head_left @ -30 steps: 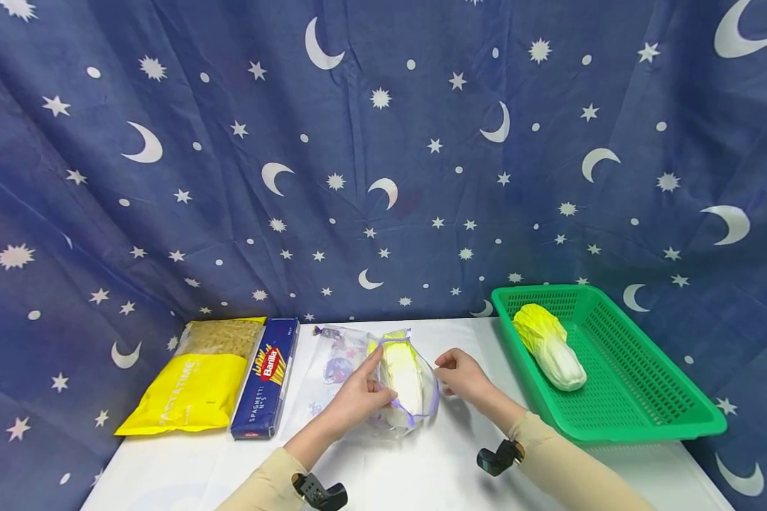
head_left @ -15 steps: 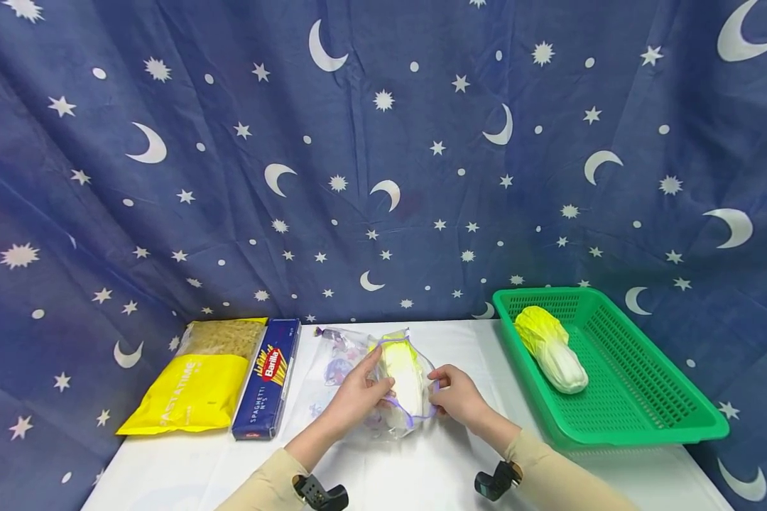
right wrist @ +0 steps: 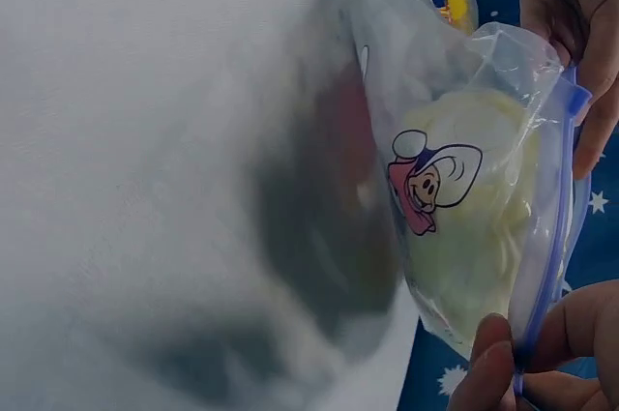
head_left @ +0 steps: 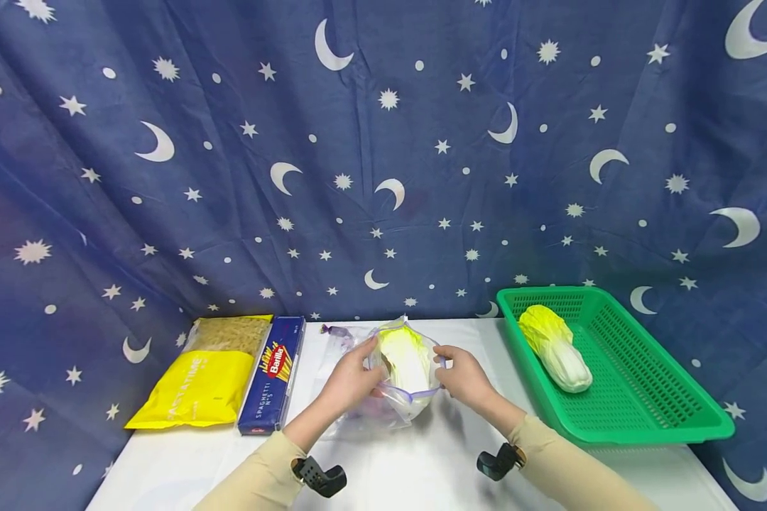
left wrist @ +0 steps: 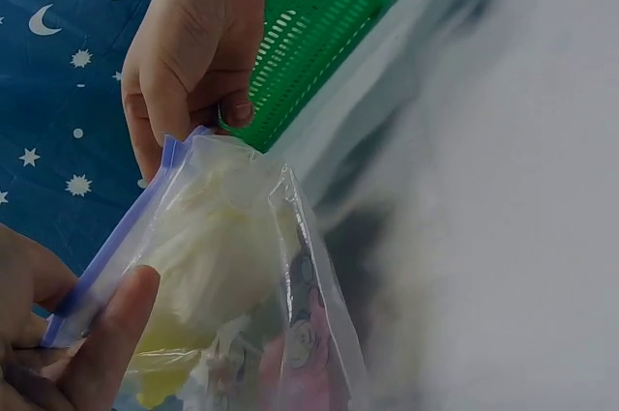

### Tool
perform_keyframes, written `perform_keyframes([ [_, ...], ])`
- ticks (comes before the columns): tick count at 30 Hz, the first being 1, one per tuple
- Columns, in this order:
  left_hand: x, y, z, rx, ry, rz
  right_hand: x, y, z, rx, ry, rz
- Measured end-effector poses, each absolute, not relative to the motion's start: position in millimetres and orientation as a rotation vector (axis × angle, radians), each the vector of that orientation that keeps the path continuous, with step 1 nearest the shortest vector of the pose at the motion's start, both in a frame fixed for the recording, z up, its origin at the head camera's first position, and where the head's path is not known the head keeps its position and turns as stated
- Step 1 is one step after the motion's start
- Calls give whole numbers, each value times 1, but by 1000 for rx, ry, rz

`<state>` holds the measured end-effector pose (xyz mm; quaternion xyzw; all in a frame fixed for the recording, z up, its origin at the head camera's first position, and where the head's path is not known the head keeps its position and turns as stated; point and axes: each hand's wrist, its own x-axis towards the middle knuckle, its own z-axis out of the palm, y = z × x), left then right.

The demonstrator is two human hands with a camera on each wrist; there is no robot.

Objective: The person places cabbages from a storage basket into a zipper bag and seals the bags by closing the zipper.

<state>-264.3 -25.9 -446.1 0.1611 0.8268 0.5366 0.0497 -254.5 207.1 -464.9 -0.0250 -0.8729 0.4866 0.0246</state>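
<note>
- Head view: the zip bag (head_left: 401, 383) stands lifted off the white surface (head_left: 422, 468), just left of the green basket (head_left: 620, 369), with a napa cabbage (head_left: 406, 365) inside it. The left hand (head_left: 348, 380) pinches the bag's mouth on the side far from the basket, and the right hand (head_left: 463, 376) pinches the side nearer the basket. The purple zip strip sags between them, so pulling both ends evenly apart would likely straighten it before any pressing shut. A second cabbage (head_left: 555, 348) lies in the basket. Farther from the basket than the bag lie a Barilla spaghetti box (head_left: 272, 376) and a yellow pasta bag (head_left: 201, 376).
- Left wrist view: the left hand's fingers (left wrist: 106, 334) are clamped on the zip strip (left wrist: 116, 237) at its near end, thumb over the plastic. The right hand (left wrist: 189, 53) grips the far corner in front of the basket (left wrist: 309, 34). The cabbage (left wrist: 208, 256) sits close under the strip, so the leaves probably need to be kept clear of the seal.
- Right wrist view: the right hand's fingers (right wrist: 493, 363) pinch the lower end of the strip (right wrist: 556, 237), and the left hand (right wrist: 575, 24) holds the upper end. A cartoon print (right wrist: 430, 179) faces the camera. The bag (right wrist: 464, 198) bulges, so easing air out first seems wise.
</note>
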Motion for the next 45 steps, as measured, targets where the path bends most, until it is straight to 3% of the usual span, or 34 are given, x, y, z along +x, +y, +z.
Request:
perform_keyframes([
  [11,-269,-31,-428,529,2706,1370,-261,208,-442,34,-2758,1376],
  [45,-293,-31,-345,466,2459,1546,-287,215,-324,109,-2927,1442],
])
